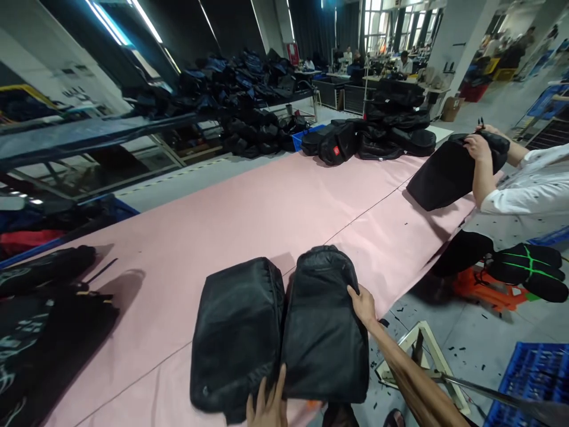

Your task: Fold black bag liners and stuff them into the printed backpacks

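- Backpacks, two black ones, lay side by side and touching on the pink table (249, 201), at its near edge: the left backpack (237, 335) and the right backpack (324, 323).
- The left hand (267, 406) lay at the table's near edge with fingers spread flat, pressing on the bottom ends of both backpacks where they met; it clasped nothing.
- The right hand (363, 305) rested on the right backpack's outer side, at the table's right edge, fingers laid against the fabric; whether it pinched the fabric could not be told.
- Dark bags (40, 320) lay heaped on the table's left side.
- Off the table's right edge stood a pale wooden frame (438, 362) and a blue crate (528, 373) on the grey floor.
- Further along the table's right edge, a co-worker in a white sleeve (524, 190) held a black bag (444, 172) with both hands.
- At the table's far end sat a pile of black bags (377, 133).
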Demonstrator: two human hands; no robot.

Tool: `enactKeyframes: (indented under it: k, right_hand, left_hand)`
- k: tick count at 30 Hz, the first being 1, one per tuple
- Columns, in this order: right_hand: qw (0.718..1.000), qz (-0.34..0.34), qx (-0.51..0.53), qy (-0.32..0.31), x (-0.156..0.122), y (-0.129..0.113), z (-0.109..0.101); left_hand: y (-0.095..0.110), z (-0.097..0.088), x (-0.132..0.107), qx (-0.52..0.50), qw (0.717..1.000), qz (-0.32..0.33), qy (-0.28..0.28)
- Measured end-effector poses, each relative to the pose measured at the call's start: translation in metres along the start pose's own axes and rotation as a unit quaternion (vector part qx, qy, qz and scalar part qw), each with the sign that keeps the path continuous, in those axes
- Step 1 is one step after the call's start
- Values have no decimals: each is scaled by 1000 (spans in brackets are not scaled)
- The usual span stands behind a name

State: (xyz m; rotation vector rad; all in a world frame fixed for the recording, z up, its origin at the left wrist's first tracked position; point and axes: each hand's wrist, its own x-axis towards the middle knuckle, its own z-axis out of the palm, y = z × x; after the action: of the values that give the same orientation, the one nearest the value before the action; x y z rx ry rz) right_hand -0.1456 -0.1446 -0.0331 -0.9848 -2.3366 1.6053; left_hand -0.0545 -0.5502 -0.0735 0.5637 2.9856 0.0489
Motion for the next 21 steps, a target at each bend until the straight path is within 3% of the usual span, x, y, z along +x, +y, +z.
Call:
enactKeyframes:
  k: [3,6,10,12,13,15,17,19,21]
  right_hand:
    - [996,-65,47,42,-41,-29,-41]
    - [983,-128,109,70,-81,-41,-77]
    - [971,-183,143,64,-122,-11,-108]
    - [972,-189,136,19,-134,15,-121]
    - [975,-184,124,-4,-138,26,-129]
    - [983,-158,80,-43,-142,40,-149]
    - [987,-148,37,-53,-146,36,-175]
    - [981,-192,28,-9,-153,13,-199]
    - [959,-280,19,48,-163,-22,-216]
  left_hand:
    - [33,-23,-3,-98,994,-25,43]
    - [90,-64,3,-240,961,-10,137]
    - [170,-143,27,-291,922,-2,256]
    - [196,-176,43,-246,917,32,313]
    - [205,-188,50,-209,924,71,312]
    - [216,-200,61,-145,938,148,277]
    - [222,-201,65,-112,937,209,255]
    - [229,-196,65,-108,924,254,264]
    - [236,-191,63,-112,907,296,277]
